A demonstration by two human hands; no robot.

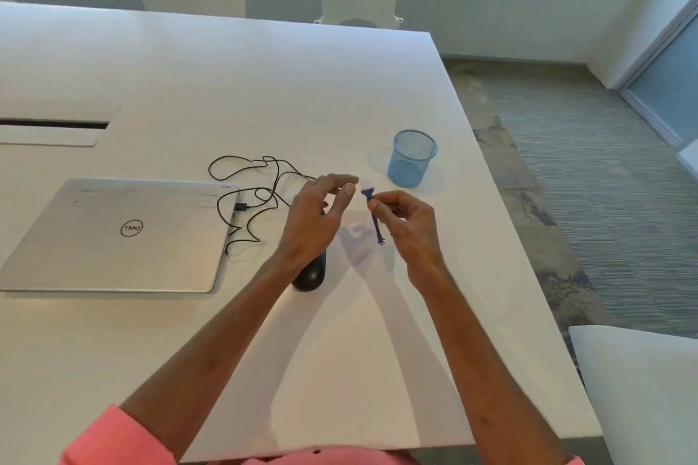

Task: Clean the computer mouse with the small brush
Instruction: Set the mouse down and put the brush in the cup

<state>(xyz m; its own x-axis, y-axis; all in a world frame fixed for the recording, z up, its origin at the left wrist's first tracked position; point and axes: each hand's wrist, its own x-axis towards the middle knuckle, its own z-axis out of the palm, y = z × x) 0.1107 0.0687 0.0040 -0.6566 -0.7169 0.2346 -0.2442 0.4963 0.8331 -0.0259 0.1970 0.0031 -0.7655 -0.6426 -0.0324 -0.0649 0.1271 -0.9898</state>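
A black computer mouse (309,276) lies on the white table (226,68), partly hidden under my left wrist. Its black cable (260,177) loops across the table to the laptop's side. My right hand (409,223) pinches a small blue brush (374,211) near its head, held above the table with the thin handle hanging down. My left hand (317,215) hovers just left of the brush head, fingers apart and curled, holding nothing that I can see.
A closed silver laptop (117,234) lies to the left. A blue mesh cup (411,159) stands behind my right hand. The table's right edge runs close by, with a white chair (638,389) beside it. Two chairs stand at the far side.
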